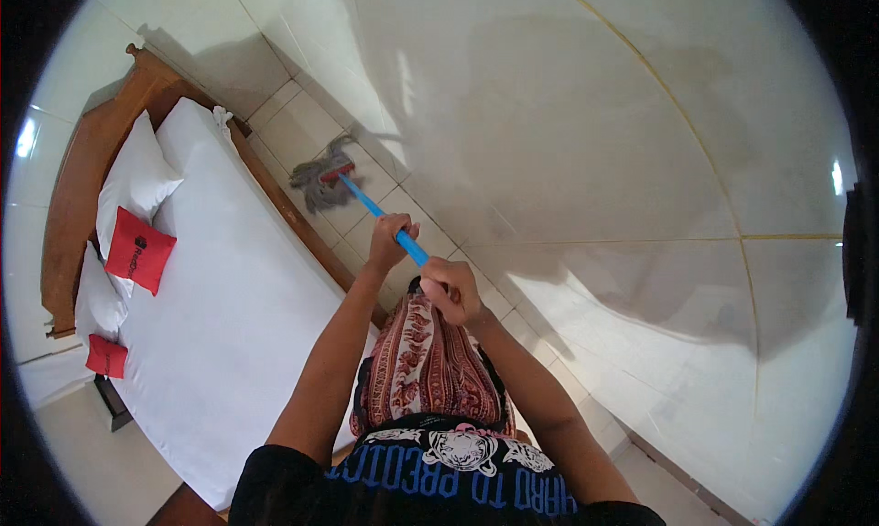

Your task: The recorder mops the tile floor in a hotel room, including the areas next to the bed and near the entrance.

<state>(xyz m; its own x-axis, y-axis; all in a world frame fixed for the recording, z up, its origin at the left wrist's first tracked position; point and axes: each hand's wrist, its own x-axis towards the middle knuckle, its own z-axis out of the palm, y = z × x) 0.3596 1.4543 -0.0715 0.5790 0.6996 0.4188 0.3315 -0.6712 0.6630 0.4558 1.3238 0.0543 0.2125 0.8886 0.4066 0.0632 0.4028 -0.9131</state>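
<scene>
A string mop [326, 176] with grey strands and a red clamp rests on the tiled floor [302, 124], in the narrow strip between the bed and the wall. Its blue handle [364, 200] slants up towards me. My left hand [393, 241] is closed around the handle, farther down towards the mop head. Nearer my body, my right hand [450, 289] grips the same handle close to its upper end.
To the left stands a wooden bed [275, 200] with a white sheet [240, 306], white pillows [134, 176] and red cushions [141, 251]. A pale tiled wall [584, 148] rises on the right, close beside the floor strip.
</scene>
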